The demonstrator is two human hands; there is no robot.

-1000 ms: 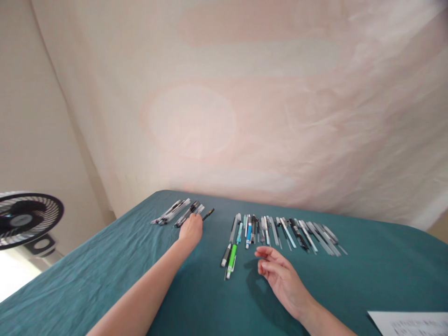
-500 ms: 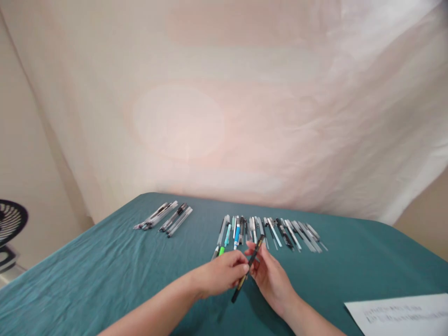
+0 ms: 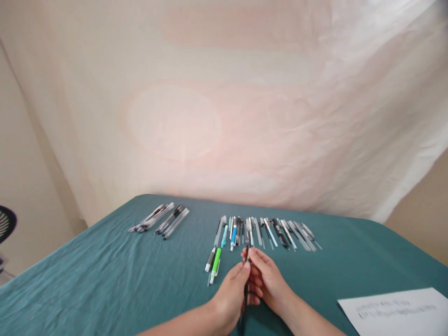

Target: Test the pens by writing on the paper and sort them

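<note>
A slim black pen (image 3: 246,289) stands nearly upright in view between my hands, its lower end running toward me. My left hand (image 3: 233,291) is closed on its middle, thumb pressed along the barrel. Higher up, the fingers of my right hand (image 3: 269,275) pinch its far end, close to the left thumb. Just left of my hands lie a bright green pen (image 3: 215,265) and a grey pen with a white tip (image 3: 210,260). Beyond my fingertips a blue-and-white pen (image 3: 233,237) lies in a long row of pens (image 3: 273,232).
A smaller group of clear and black pens (image 3: 163,219) lies at the far left of the green tablecloth (image 3: 115,270). At the near right is a white sheet (image 3: 395,310) with blurred print. A black fan (image 3: 7,224) shows at the left edge, and a pale cloth (image 3: 224,102) hangs behind.
The black pen has swung from a slant to nearly straight up and down. My left hand turned and came nearer; the green and grey pens are now uncovered. The view shifted slightly.
</note>
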